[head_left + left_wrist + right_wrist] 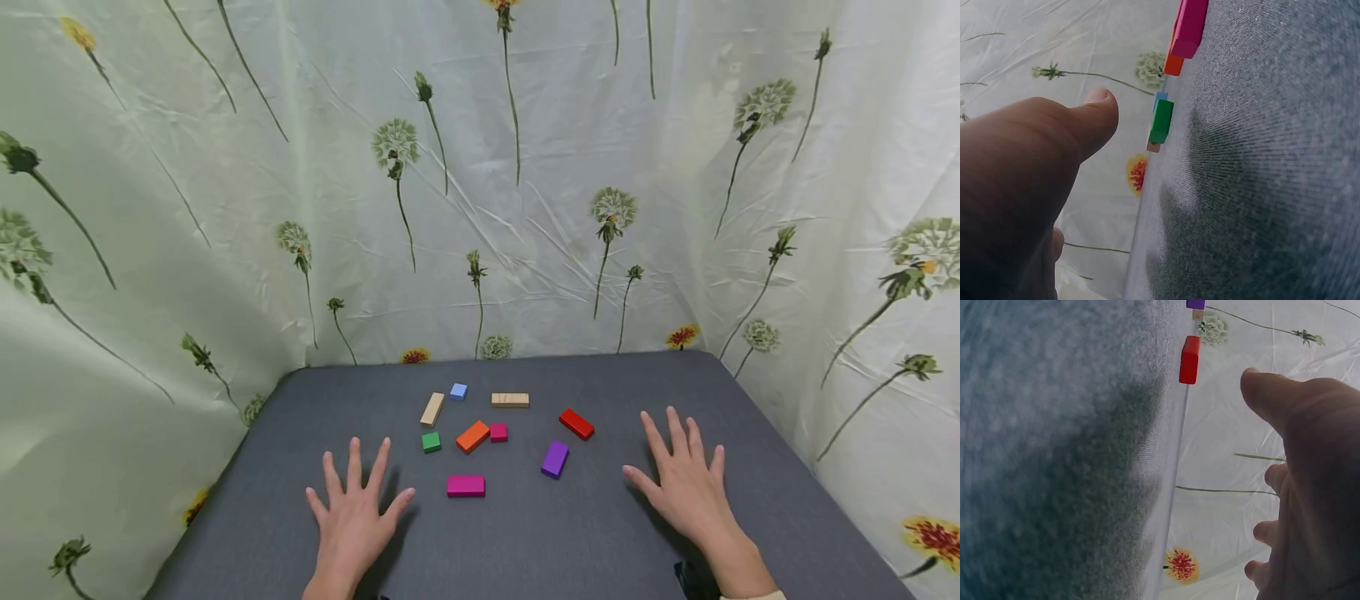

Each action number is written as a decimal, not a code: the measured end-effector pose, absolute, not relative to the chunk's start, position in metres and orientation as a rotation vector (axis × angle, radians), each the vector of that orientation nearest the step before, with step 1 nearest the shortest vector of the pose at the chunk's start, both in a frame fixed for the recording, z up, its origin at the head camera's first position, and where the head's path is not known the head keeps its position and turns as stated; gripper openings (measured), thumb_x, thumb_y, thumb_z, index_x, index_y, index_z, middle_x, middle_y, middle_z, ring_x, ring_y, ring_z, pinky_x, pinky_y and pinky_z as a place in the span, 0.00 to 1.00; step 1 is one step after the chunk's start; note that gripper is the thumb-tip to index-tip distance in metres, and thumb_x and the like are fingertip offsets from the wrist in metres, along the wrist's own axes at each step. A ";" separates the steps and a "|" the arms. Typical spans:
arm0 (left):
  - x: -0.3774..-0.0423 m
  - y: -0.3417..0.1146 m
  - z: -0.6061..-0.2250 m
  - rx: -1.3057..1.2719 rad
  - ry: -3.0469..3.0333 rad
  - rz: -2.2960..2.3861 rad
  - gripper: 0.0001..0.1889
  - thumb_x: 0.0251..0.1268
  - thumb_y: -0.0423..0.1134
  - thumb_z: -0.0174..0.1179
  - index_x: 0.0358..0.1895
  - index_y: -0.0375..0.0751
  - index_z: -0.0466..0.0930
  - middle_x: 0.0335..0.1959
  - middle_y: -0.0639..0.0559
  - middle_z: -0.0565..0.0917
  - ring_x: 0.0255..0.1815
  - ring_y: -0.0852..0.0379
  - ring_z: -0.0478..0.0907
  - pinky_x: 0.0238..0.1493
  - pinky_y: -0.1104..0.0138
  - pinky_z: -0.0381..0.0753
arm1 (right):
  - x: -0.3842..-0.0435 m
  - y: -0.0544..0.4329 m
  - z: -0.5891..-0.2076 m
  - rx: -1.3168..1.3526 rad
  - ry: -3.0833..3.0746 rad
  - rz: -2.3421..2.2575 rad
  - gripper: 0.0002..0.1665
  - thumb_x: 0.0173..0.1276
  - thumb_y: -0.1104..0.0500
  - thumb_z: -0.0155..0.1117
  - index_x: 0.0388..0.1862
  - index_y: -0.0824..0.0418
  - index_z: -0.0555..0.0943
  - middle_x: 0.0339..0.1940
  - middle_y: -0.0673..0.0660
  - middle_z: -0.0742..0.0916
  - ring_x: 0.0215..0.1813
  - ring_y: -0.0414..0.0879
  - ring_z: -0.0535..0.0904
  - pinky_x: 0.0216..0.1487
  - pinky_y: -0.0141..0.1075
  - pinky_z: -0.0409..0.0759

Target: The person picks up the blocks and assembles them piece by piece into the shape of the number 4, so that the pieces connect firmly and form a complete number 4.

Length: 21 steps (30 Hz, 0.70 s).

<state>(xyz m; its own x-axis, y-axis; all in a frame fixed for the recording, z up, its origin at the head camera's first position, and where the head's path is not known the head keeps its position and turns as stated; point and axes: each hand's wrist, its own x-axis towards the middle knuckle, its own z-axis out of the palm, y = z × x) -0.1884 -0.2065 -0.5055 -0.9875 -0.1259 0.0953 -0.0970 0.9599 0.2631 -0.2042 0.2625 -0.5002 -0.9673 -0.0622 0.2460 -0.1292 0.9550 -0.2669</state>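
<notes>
My left hand [351, 521] is spread above the grey table, left of the blocks, holding nothing. On the right side my right hand [686, 492] is spread in the same way, also bare. Between them lie a magenta block [466, 486], a purple block [555, 460], a red block [577, 424], an orange block [472, 437], a small crimson block [498, 432] and a green block [431, 442]. Farther back are a small blue block [458, 392] and two plain wooden blocks, one slanted [432, 410] and one crosswise [510, 400]. In the right wrist view the red block [1189, 360] stands beyond the thumb.
A grey cloth-like surface covers the table [600, 533]. Pale curtains [480, 208] printed with dandelions rise behind the table's back edge and along both sides. A dark strap [696, 579] sits at my right wrist.
</notes>
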 end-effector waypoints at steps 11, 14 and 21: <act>-0.186 -0.204 -0.507 0.141 -3.015 -0.351 0.49 0.60 0.72 0.59 0.81 0.59 0.52 0.81 0.34 0.42 0.76 0.22 0.26 0.59 0.22 0.27 | -0.199 0.264 -0.500 0.141 -2.912 0.357 0.53 0.70 0.27 0.54 0.84 0.47 0.49 0.83 0.66 0.49 0.80 0.70 0.32 0.62 0.78 0.31; -0.185 -0.202 -0.507 0.119 -3.011 -0.359 0.48 0.61 0.72 0.58 0.81 0.59 0.53 0.81 0.34 0.42 0.76 0.23 0.25 0.60 0.23 0.27 | -0.198 0.265 -0.499 0.145 -2.914 0.344 0.53 0.70 0.27 0.54 0.84 0.48 0.50 0.83 0.65 0.49 0.80 0.69 0.31 0.63 0.77 0.30; -0.188 -0.191 -0.505 0.037 -2.991 -0.421 0.48 0.60 0.71 0.60 0.81 0.60 0.53 0.81 0.33 0.42 0.77 0.24 0.28 0.61 0.23 0.31 | -0.203 0.250 -0.495 0.212 -2.901 0.408 0.53 0.69 0.28 0.56 0.84 0.48 0.52 0.82 0.66 0.51 0.80 0.70 0.40 0.65 0.76 0.39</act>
